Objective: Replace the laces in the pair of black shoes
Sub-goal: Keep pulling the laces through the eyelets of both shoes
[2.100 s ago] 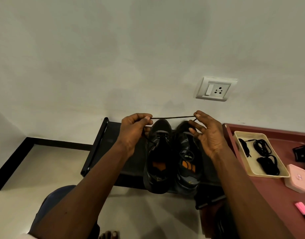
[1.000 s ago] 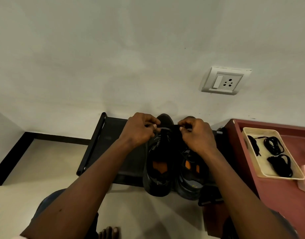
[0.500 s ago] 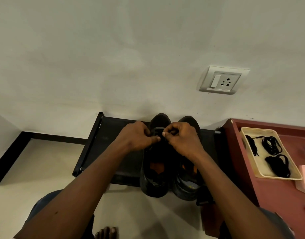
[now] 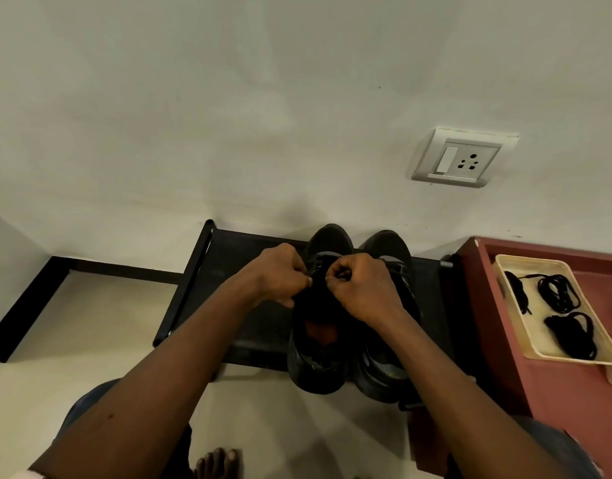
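Black rack [image 4: 249,267] against the wall. Red table [image 4: 557,392] on its right. Pair of black shoes [image 4: 320,373] on the rack, toes to the wall. Cream tray [image 4: 505,285] on the table, spare laces [image 4: 558,293] inside. Left hand [image 4: 280,274] and right hand [image 4: 361,290] both curled, pinching lace [image 4: 317,269] over left shoe.

No readable text, labels or numbers anywhere.

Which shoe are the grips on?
The left-hand shoe, orange insole showing: left grip and right grip pinch its lace. The right-hand shoe sits alongside.
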`<action>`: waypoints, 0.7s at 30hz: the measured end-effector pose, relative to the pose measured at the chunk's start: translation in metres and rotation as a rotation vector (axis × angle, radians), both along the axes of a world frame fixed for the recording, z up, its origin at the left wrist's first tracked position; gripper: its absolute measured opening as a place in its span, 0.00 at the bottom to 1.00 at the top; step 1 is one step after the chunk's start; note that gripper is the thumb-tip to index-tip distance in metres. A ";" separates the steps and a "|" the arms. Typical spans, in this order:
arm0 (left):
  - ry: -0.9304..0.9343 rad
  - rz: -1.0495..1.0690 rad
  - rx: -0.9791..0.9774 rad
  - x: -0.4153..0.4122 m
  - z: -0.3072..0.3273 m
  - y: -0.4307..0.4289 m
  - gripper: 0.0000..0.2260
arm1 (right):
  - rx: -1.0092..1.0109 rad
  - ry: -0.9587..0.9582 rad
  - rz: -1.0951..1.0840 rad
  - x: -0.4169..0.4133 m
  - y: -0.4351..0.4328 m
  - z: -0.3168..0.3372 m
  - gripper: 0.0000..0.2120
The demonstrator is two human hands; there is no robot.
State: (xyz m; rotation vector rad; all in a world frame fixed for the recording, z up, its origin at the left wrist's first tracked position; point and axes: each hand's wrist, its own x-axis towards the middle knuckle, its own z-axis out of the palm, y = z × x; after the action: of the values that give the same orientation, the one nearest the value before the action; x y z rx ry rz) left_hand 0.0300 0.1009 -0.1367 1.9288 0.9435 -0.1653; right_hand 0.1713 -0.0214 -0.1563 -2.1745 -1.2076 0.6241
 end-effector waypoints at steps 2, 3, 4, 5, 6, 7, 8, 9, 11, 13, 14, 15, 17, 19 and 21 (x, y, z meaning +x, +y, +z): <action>-0.005 0.008 -0.033 -0.001 0.000 0.002 0.05 | 0.000 -0.003 -0.002 -0.006 0.002 -0.002 0.03; -0.007 0.010 -0.042 -0.001 -0.001 0.002 0.05 | 0.003 -0.002 -0.007 -0.008 0.002 -0.004 0.04; -0.008 0.012 -0.049 0.000 -0.001 0.002 0.06 | 0.010 0.000 -0.019 -0.010 0.002 -0.006 0.04; -0.009 0.013 -0.056 0.000 -0.002 0.002 0.06 | 0.017 0.006 -0.035 -0.012 0.002 -0.008 0.04; -0.011 0.013 -0.063 0.000 -0.002 0.003 0.06 | 0.022 0.022 -0.055 -0.013 0.003 -0.010 0.05; -0.014 0.012 -0.070 0.001 -0.003 0.003 0.06 | 0.024 0.046 -0.082 -0.013 0.003 -0.011 0.07; -0.017 0.013 -0.076 0.001 -0.003 0.003 0.06 | 0.025 0.076 -0.116 -0.013 0.004 -0.013 0.10; -0.019 0.014 -0.080 0.001 -0.003 0.004 0.06 | 0.026 0.107 -0.153 -0.013 0.005 -0.014 0.12; -0.019 0.016 -0.085 0.000 -0.004 0.004 0.06 | 0.033 0.148 -0.203 -0.014 0.006 -0.017 0.15; -0.019 0.015 -0.083 0.001 -0.005 0.004 0.05 | 0.043 0.150 -0.225 -0.016 0.006 -0.020 0.14; -0.019 0.014 -0.080 0.001 -0.005 0.004 0.05 | 0.046 0.153 -0.237 -0.018 0.006 -0.021 0.14; -0.018 0.013 -0.075 0.001 -0.005 0.004 0.05 | 0.047 0.160 -0.250 -0.019 0.006 -0.021 0.13; -0.014 0.011 -0.065 0.001 -0.005 0.003 0.05 | 0.049 0.183 -0.284 -0.020 0.008 -0.023 0.12; -0.011 0.010 -0.064 0.001 -0.005 0.003 0.05 | 0.056 0.254 -0.333 -0.021 0.009 -0.024 0.11; -0.010 0.009 -0.069 0.001 -0.004 0.002 0.05 | 0.060 0.372 -0.390 -0.022 0.010 -0.024 0.09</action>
State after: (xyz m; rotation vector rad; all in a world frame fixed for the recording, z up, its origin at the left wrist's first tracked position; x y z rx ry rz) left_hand 0.0309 0.1032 -0.1411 1.8608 0.9283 -0.1809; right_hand 0.1498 -0.0112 -0.1803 -2.0473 -0.5823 0.7645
